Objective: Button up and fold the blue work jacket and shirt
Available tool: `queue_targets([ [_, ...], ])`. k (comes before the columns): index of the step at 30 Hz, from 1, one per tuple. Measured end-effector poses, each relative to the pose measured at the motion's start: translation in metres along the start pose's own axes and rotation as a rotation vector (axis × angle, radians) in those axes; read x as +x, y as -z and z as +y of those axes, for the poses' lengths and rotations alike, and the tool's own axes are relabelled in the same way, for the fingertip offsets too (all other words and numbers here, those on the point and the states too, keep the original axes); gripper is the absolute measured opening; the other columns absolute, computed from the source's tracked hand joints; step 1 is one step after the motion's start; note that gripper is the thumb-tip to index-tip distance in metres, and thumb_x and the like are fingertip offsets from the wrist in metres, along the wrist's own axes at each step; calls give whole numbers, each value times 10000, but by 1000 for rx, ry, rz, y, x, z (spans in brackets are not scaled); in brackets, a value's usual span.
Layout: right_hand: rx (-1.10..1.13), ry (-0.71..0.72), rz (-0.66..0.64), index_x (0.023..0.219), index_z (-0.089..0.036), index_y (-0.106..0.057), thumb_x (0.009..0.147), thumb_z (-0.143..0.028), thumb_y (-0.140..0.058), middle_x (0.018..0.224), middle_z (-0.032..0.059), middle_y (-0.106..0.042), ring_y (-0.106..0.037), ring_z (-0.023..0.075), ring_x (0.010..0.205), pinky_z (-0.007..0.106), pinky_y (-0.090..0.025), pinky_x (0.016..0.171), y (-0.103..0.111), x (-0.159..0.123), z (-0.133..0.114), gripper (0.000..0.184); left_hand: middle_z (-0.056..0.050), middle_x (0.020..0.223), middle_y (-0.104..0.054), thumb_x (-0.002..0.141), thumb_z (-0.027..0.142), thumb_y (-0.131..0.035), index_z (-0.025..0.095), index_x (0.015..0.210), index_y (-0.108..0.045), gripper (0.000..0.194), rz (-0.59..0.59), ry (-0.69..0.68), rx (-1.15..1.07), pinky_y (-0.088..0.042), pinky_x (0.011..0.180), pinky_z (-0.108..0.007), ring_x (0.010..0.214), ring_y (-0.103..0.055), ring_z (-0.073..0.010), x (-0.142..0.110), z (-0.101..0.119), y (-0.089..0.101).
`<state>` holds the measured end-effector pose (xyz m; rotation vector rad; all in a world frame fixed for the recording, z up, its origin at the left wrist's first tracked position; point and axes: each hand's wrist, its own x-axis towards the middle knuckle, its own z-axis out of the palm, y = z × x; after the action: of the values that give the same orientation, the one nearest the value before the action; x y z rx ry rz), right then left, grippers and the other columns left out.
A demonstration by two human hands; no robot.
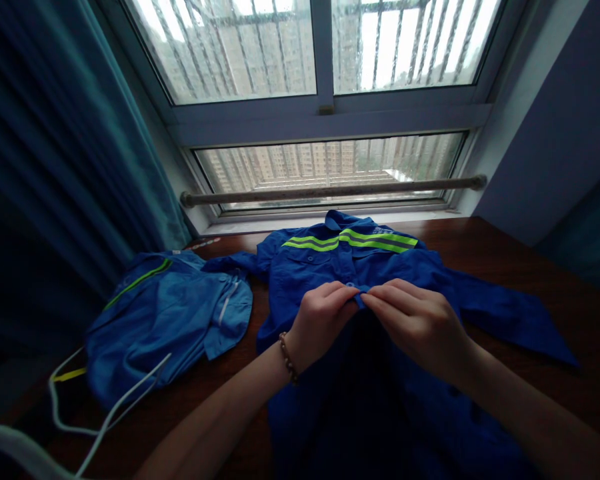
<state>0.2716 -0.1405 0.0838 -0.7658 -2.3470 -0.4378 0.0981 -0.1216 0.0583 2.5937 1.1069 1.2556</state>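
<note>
The blue jacket (295,287) lay spread on the table directly under and beyond both hands, its collar (347,219) farthest from them. The left hand (320,320) and right hand (425,320) met at the middle of its front, both closed in a fingertip pinch on the cloth edge. A button (350,285) showed just beyond the left fingertips.

The step in hand looked like close work at the front closure. From that hold, the next move called for a firm grip on the edge and small fingertip adjustments; whether a button was seated in its hole could not be told, as the fingers covered the spot. Nearer than the hands, the front fell into deep shadow and seemed to part.

Beyond the hands, yellow-green reflective bands (380,240) crossed the chest. One sleeve (520,320) stretched out to the right of the right hand; the other reached left toward a second blue garment (170,320), which lay bunched left of the left hand, with a pale cord (130,397) at its near side. A beaded bracelet (287,360) circled the left wrist. Past the collar, a rail (330,193) spanned the window (245,117).
</note>
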Motion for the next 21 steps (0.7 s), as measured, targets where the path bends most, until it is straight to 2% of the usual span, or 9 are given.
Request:
queue_targets([
  [3,31,-5,1,793,-122,-597,846,-111,-405,793,76,-595,-521,162,799,257,-421,674,-1,1,2,199,-23,678,-584,805,223,-494,140,779,-591,130,18,-35,63,-417,571,-210,627,-541,-112,-1,1,1],
  [9,68,7,0,770,-121,-596,835,-97,-412,771,75,-588,-522,159,782,259,-427,674,-3,1,4,197,-25,630,-577,814,214,-463,155,657,-546,187,29,-46,121,-417,604,-229,636,-537,-125,-2,4,0],
  [15,132,-85,32,804,-135,-600,833,-107,-418,743,58,-575,-517,142,713,253,-430,648,0,1,2,187,-43,629,-579,834,175,-386,148,680,-543,222,-7,-113,145,-431,678,-275,627,-540,-134,-3,5,-2],
  [18,213,-172,38,904,-143,-580,829,-111,-421,815,59,-571,-530,133,742,239,-444,669,0,2,-1,178,-46,682,-597,835,182,-396,148,719,-555,200,-3,-27,68,-432,653,-254,657,-552,-132,0,5,0],
  [21,248,-210,-3,1023,-143,-533,822,-107,-419,908,72,-552,-537,136,800,233,-457,704,-1,2,-3,234,-24,721,-605,836,172,-404,156,769,-557,169,-48,107,-65,-425,618,-217,666,-555,-114,4,7,7],
])
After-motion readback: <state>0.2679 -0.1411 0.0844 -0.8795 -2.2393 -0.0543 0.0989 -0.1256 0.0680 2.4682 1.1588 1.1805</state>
